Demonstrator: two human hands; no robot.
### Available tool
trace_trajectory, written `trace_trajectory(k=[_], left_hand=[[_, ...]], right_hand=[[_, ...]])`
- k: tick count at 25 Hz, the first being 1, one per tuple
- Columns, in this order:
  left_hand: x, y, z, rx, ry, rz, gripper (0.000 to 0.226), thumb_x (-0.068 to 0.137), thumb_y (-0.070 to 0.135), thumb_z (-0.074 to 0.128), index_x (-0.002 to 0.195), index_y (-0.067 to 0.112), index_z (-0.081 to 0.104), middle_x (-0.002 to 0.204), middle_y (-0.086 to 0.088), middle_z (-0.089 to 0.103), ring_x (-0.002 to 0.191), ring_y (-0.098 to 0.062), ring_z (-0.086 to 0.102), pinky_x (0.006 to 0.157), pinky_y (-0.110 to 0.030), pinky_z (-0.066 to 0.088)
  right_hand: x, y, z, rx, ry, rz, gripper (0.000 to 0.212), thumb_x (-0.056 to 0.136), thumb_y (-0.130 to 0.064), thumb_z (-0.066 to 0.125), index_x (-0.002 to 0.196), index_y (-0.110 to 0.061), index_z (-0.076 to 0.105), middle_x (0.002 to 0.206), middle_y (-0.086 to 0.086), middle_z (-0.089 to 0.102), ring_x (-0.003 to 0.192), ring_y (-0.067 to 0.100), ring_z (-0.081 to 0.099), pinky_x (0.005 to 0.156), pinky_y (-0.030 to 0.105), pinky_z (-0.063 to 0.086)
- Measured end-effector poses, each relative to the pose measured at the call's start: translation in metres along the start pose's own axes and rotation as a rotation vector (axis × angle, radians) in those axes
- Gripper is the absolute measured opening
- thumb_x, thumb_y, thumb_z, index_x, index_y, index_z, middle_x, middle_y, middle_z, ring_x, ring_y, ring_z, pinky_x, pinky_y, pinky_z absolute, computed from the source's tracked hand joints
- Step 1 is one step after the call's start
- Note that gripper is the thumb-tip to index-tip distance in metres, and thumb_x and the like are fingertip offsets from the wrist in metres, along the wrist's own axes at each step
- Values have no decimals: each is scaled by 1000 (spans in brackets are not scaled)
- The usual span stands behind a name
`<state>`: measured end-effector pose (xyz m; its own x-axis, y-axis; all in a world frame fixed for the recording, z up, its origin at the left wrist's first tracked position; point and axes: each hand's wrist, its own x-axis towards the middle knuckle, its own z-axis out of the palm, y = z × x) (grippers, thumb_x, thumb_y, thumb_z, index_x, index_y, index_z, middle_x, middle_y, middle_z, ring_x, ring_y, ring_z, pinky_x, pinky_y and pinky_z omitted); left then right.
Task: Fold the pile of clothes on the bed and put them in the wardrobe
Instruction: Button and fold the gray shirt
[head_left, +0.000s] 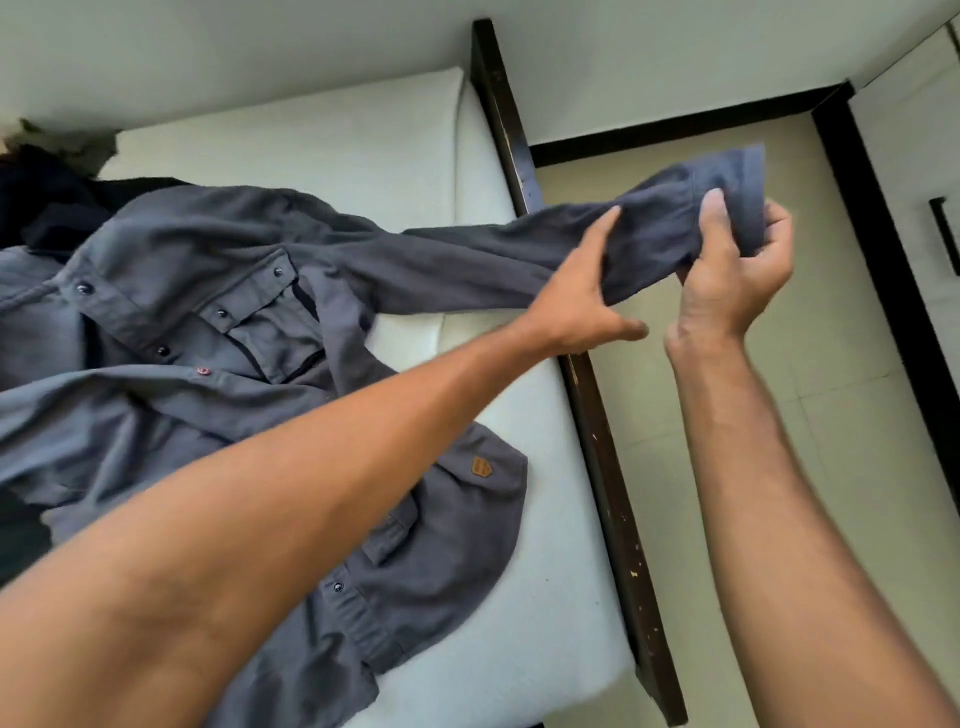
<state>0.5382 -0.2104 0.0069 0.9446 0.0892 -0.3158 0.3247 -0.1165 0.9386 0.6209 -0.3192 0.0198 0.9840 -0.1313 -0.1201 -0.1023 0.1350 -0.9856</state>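
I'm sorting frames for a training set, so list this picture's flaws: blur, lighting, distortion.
Head view: soft, even light, no glare or hard shadows; the left hand and the cuff that the right hand grips are slightly smeared by motion, while the shirt and its buttons are crisp; the wide lens skews the walls and the bed frame.

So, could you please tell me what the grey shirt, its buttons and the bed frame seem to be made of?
The grey shirt looks like matte woven cloth, perhaps cotton: soft creases and stitched pocket flaps. Its buttons are dark and glossy, plastic or metal snaps; I cannot tell which. The bed frame seems dark-finished wood, with pale chips along its edge.
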Motion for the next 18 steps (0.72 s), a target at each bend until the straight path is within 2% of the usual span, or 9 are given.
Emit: trace_trajectory(k=[2,3,5,6,8,11,13,15,18], left_hand=[[-7,24,-11,-14,54,131,125,65,11,88,159,18,5,156,-13,37,142,-21,42,110,-36,46],[-15,31,-26,-45,150,142,115,66,11,86,157,16,16,146,-12,50,130,-20,55,102,-34,53],[-44,28,-71,-151,456,119,68,72,18,74,135,19,48,114,-5,70,100,-16,70,84,-41,61],[-62,21,-98,-180,611,117,47,75,20,64,121,21,59,104,-2,73,93,-16,71,83,-45,61],[-99,11,-149,-225,848,107,35,78,12,51,109,18,67,99,-2,75,95,-18,71,88,-48,58],[-176,-21,-221,-327,1103,69,38,88,-3,45,121,9,61,114,-7,69,110,-18,65,101,-40,53],[-232,-61,-258,-370,1232,-2,38,95,10,49,133,11,55,128,-4,65,121,-17,60,106,-42,49],[-282,-103,-271,-461,1307,-156,42,96,30,53,138,27,51,137,3,61,127,-17,58,106,-45,49],[-331,-156,-256,-536,1278,-472,22,103,35,50,124,30,57,114,6,68,109,-19,67,87,-42,58]], right_hand=[[-21,-25,33,-17,-197,-80,27,79,-20,80,96,-13,60,91,8,71,84,25,71,77,53,61],[-34,-34,53,-52,-313,-111,26,79,-19,81,95,-14,61,90,7,70,82,22,70,75,47,62],[-66,-40,96,-102,-578,-114,20,80,-11,78,92,-13,63,84,0,72,76,14,69,71,35,59],[-86,-38,118,-95,-718,-87,18,81,-7,76,95,-11,65,84,-2,73,77,11,69,73,30,57],[-125,-29,157,-68,-911,-3,17,86,-3,73,102,-6,67,90,0,75,83,9,70,80,25,55],[-179,11,198,-221,-1000,-7,10,89,-7,75,98,-12,73,84,-10,73,78,-3,66,77,17,51],[-202,50,204,-448,-1011,-26,11,89,-12,78,99,-15,76,87,-11,73,76,-7,64,77,15,51],[-212,92,189,-732,-963,-42,18,87,-18,78,105,-19,77,99,-6,75,86,1,68,87,23,54],[-220,138,148,-982,-828,-15,33,84,-24,77,117,-20,73,116,2,71,106,20,67,98,27,49]])
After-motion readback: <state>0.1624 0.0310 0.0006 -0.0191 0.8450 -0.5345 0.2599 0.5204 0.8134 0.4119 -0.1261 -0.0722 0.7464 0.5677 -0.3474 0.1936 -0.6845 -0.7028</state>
